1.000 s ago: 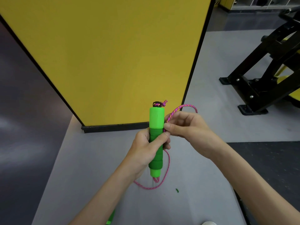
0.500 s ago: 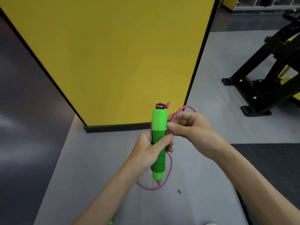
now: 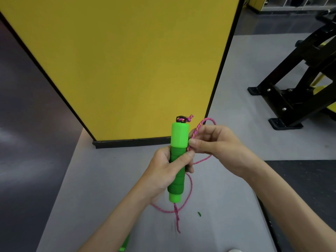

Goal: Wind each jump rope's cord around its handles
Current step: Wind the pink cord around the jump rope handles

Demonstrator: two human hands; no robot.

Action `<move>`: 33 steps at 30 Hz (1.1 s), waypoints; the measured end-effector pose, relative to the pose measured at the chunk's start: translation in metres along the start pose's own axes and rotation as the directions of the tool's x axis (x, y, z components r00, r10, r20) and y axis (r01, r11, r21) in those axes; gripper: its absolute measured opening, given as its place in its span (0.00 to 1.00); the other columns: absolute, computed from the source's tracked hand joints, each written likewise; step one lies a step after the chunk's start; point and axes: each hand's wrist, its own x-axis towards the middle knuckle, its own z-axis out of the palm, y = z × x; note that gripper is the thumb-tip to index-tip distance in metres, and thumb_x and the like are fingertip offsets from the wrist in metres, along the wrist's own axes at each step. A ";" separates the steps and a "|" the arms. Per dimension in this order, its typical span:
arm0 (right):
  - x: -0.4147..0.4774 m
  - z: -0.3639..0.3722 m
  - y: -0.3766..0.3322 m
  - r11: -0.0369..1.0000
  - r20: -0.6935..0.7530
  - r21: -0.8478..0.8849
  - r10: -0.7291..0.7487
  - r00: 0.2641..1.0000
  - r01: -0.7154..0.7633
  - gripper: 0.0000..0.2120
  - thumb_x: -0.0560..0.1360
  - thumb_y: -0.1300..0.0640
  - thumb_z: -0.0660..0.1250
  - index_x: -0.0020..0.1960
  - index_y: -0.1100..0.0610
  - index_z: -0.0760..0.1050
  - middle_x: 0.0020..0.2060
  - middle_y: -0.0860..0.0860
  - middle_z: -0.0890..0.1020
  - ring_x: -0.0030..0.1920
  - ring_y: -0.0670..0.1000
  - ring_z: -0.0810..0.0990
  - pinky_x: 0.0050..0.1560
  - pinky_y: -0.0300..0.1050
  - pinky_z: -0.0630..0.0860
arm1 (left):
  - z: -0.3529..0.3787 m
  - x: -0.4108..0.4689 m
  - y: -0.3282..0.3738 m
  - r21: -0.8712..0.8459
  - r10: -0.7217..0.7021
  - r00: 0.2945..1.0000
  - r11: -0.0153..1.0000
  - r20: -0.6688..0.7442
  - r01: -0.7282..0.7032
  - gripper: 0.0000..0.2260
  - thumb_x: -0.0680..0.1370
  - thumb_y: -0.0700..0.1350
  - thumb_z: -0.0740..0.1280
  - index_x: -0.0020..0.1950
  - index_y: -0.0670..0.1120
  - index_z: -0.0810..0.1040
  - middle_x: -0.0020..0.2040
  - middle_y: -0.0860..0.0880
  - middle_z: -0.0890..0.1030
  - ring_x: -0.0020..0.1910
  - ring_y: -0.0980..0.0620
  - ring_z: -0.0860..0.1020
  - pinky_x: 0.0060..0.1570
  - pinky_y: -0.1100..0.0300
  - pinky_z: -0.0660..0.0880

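Cord [image 3: 190,188]: thin pink braid, probably light, limp and prone to slackening, pinched by right grip [image 3: 216,144] just beside upright green handle [image 3: 179,135], which left grip [image 3: 169,171] clasps mid-length; best held taut close to handle, slack dangling below left grip.

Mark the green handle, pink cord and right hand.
green handle [image 3: 180,135], head view, bright upper section.
pink cord [image 3: 191,188], head view, loop hanging beside handle.
right hand [image 3: 220,144], head view, back of hand.
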 end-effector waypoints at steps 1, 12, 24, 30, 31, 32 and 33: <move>0.000 -0.001 -0.002 1.000 -0.020 0.006 -0.010 1.000 0.010 0.07 0.66 0.61 0.71 0.43 0.62 0.78 0.36 0.55 0.82 0.37 0.50 0.80 0.44 0.42 0.78 | 0.000 -0.001 0.000 -0.008 -0.011 1.000 1.000 0.011 0.011 0.05 0.78 0.39 0.67 0.43 0.40 0.77 0.33 0.49 0.78 0.32 0.53 0.78 0.36 0.63 0.75; -0.005 -0.002 -0.007 0.994 -0.090 0.112 0.001 0.996 0.009 0.10 0.64 0.59 0.72 0.45 0.61 0.77 0.32 0.51 0.82 0.35 0.47 0.81 0.41 0.39 0.79 | 0.004 0.000 0.000 -0.029 -0.019 1.000 0.999 -0.009 0.018 0.05 0.77 0.39 0.67 0.41 0.42 0.78 0.33 0.47 0.79 0.32 0.53 0.79 0.36 0.65 0.74; 0.005 -0.006 -0.007 0.944 -0.275 0.317 0.001 0.961 0.090 0.11 0.65 0.60 0.71 0.46 0.62 0.77 0.36 0.55 0.82 0.35 0.48 0.81 0.39 0.37 0.79 | 0.007 -0.002 -0.001 -0.017 -0.020 0.999 1.000 0.027 0.021 0.04 0.77 0.38 0.67 0.43 0.42 0.78 0.33 0.50 0.79 0.33 0.53 0.78 0.38 0.63 0.76; 0.000 0.001 -0.004 0.998 -0.052 0.059 -0.001 0.999 0.004 0.14 0.65 0.59 0.71 0.48 0.66 0.77 0.39 0.59 0.80 0.37 0.53 0.80 0.45 0.46 0.79 | 0.005 0.000 -0.002 -0.015 -0.006 1.000 1.000 -0.022 0.006 0.06 0.77 0.40 0.67 0.40 0.42 0.77 0.32 0.49 0.78 0.34 0.53 0.78 0.39 0.63 0.75; 0.002 0.000 -0.005 0.997 -0.090 0.072 -0.018 0.996 0.024 0.14 0.65 0.60 0.71 0.48 0.67 0.77 0.39 0.60 0.80 0.36 0.52 0.80 0.45 0.45 0.79 | 0.004 0.000 -0.001 -0.023 -0.008 1.000 1.000 -0.015 0.007 0.05 0.77 0.40 0.67 0.41 0.42 0.78 0.32 0.49 0.78 0.34 0.53 0.78 0.39 0.63 0.75; 0.004 -0.002 -0.006 0.993 -0.150 0.111 -0.029 0.988 0.046 0.15 0.66 0.60 0.71 0.48 0.68 0.76 0.40 0.61 0.79 0.36 0.52 0.80 0.44 0.44 0.80 | 0.004 -0.001 -0.001 -0.025 -0.007 1.000 1.000 -0.001 0.006 0.04 0.77 0.39 0.67 0.42 0.43 0.78 0.33 0.49 0.78 0.34 0.53 0.78 0.39 0.63 0.75; 0.005 -0.005 -0.007 0.983 -0.216 0.171 -0.031 0.976 0.069 0.16 0.66 0.60 0.71 0.49 0.68 0.76 0.41 0.62 0.79 0.36 0.52 0.80 0.44 0.44 0.80 | 0.005 -0.001 -0.001 -0.019 -0.007 1.000 1.000 0.020 0.007 0.04 0.77 0.39 0.67 0.43 0.43 0.78 0.33 0.49 0.79 0.34 0.53 0.78 0.39 0.63 0.75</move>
